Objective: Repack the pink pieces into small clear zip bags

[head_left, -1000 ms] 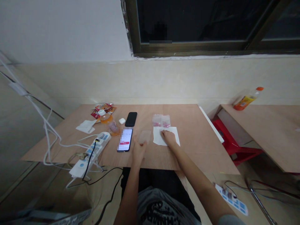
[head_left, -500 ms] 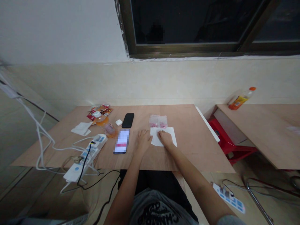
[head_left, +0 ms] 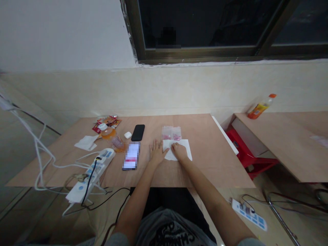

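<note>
A white sheet of paper (head_left: 188, 150) lies on the wooden table (head_left: 212, 171), just below two small clear bags (head_left: 171, 132) with pink bits inside. My left hand (head_left: 156, 153) rests with fingers spread at the paper's left edge, its thumb over the paper. On the paper lies my right hand (head_left: 179, 151), its fingers curled together; whatever is under or between them is hidden.
Left of my hands are a lit phone (head_left: 131, 157), a black phone (head_left: 138, 132), a white case (head_left: 127, 135), an orange bottle (head_left: 112, 138), wrappers (head_left: 112, 121), tissue (head_left: 86, 142) and a power strip (head_left: 102, 164). A second table (head_left: 292, 143) stands at right.
The fingers of my left hand have spread wider, and its thumb reaches further over the paper. My right hand stays curled on the paper. The whole view has shifted slightly.
</note>
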`<state>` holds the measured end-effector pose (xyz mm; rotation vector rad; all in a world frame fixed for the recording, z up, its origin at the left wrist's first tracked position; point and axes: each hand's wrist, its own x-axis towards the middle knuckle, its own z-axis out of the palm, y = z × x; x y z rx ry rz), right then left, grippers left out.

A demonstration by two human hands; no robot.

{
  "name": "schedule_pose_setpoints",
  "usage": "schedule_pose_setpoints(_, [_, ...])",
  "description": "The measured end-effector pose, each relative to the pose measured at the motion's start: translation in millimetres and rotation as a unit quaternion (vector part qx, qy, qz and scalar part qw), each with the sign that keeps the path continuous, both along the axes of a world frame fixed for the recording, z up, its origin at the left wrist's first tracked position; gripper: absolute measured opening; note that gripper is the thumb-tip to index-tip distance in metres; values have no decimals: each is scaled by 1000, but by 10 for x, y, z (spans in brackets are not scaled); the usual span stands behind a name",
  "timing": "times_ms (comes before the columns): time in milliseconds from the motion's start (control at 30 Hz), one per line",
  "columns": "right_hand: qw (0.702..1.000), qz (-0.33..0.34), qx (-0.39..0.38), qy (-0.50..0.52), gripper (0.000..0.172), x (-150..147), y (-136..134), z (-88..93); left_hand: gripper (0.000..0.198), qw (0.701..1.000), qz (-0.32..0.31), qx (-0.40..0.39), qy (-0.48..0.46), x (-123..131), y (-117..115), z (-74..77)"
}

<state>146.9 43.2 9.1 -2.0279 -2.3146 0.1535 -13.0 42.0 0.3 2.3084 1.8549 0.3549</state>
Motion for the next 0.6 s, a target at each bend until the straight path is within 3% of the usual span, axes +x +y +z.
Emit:
schedule_pose_setpoints(133, [1000,-1,6,6,39,-4,-5,1,59,998,2,54,-26,78,19,130])
schedule_pose_setpoints(267, [1000,-6,6,12,38,-12,-6,9,50,996,-63,60,-36,156,95,219])
schedule_pose_setpoints(600, [1000,-16,18,17,41,-15,-10,37,50,995,-95,24,4,236,272,219])
